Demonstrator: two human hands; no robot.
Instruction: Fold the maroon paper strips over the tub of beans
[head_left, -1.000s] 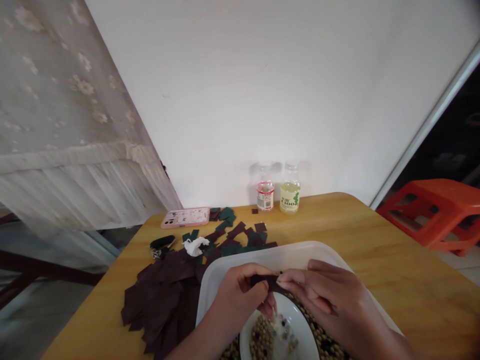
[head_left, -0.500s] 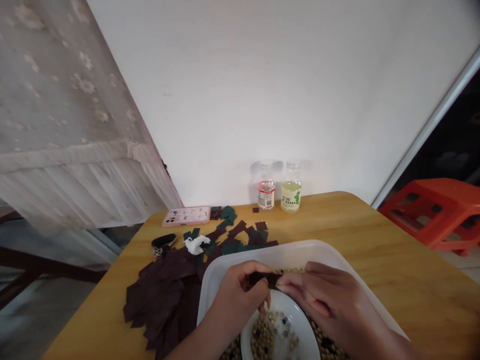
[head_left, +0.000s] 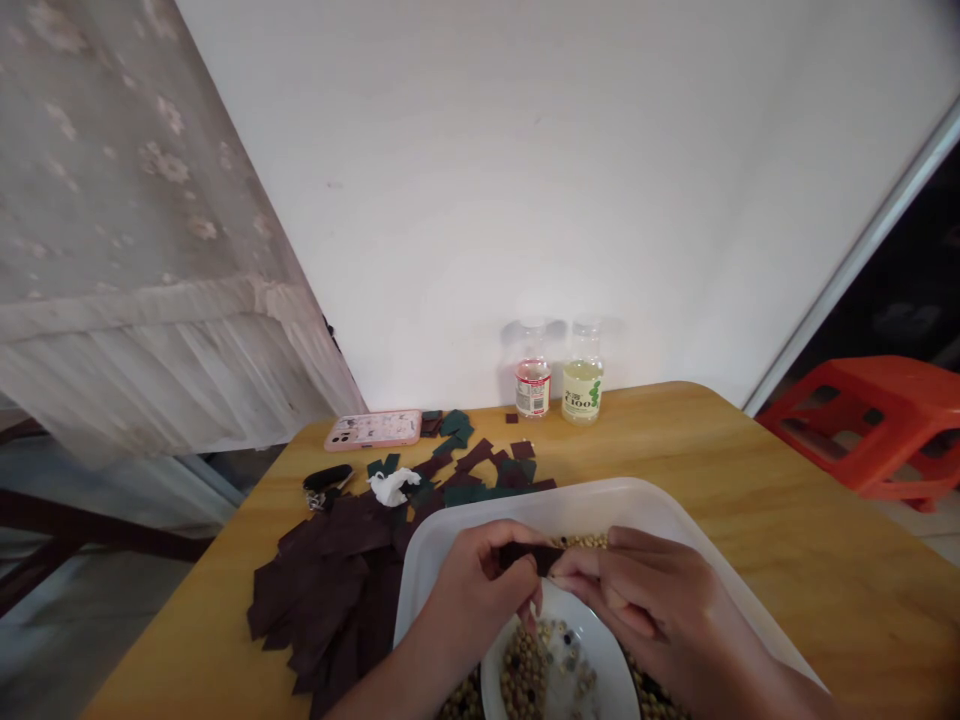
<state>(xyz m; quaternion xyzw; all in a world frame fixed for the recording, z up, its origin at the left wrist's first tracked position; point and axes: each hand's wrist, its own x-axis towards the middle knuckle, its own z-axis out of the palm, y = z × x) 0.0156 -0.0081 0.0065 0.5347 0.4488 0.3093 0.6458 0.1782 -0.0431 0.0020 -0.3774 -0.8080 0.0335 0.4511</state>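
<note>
A: Where do we have the dark brown, flat strip (head_left: 526, 558)?
B: Above the white, rectangular, round-cornered tray (head_left: 600, 500), spanning our two hands. Our left hand (head_left: 484, 585) pinches its left end between thumb and fingers; our right hand (head_left: 664, 590) pinches its right end.
A: Contents of the tray?
B: The white, round bowl (head_left: 611, 655), with pale and dark beads (head_left: 525, 668) inside and similar ones around it.
A: Remaining positions on the yellow-brown wooden tabletop (head_left: 780, 520)?
B: Left of the tray, the heap of dark brown, flat pieces (head_left: 322, 585); at the far left corner, the pink, patterned phone (head_left: 373, 430); at the far edge, two clear, labelled bottles (head_left: 582, 388).
</note>
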